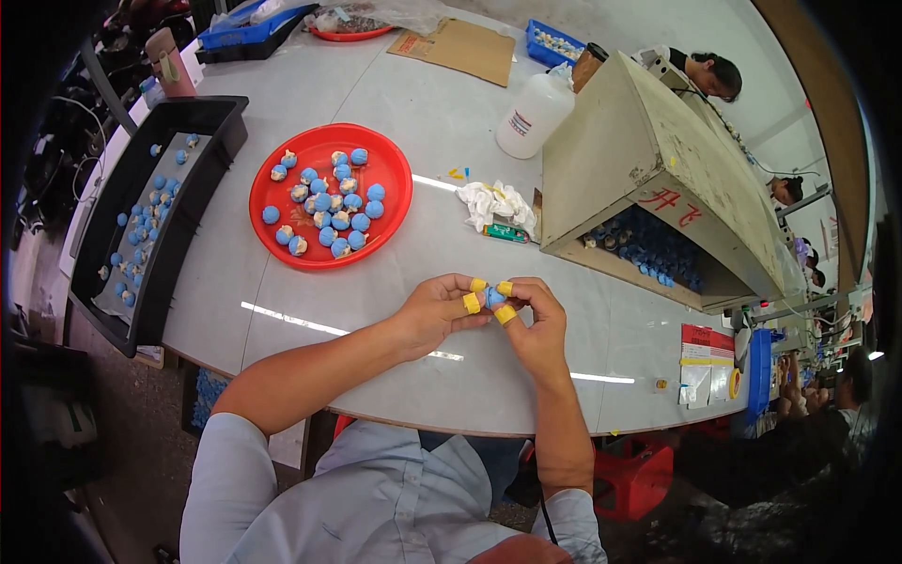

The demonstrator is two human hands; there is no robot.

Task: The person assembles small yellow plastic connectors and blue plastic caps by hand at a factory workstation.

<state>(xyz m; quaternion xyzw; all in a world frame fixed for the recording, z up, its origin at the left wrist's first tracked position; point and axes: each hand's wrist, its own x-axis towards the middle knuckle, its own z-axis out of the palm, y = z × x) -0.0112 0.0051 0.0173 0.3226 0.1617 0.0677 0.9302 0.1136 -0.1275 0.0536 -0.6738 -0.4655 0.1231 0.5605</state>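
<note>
Between the fingertips of both hands is a small round blue piece [492,297], held above the table. My left hand [437,308] pinches it from the left, with yellow tape wrapped on the thumb and a finger. From the right, my right hand [536,318] grips the same piece, its thumb and a finger also taped yellow. The fingers cover much of the piece. Beyond my left hand stands a round red tray [272,240] holding many small blue-and-cream balls [323,202].
At far left is a long black tray [155,310] with similar balls. A wooden box [658,160] with blue pieces inside stands on the right. A white bottle [534,113], crumpled tissue [496,205] and a green-labelled tube [507,232] are near it. Flat cardboard [456,49] lies at the back.
</note>
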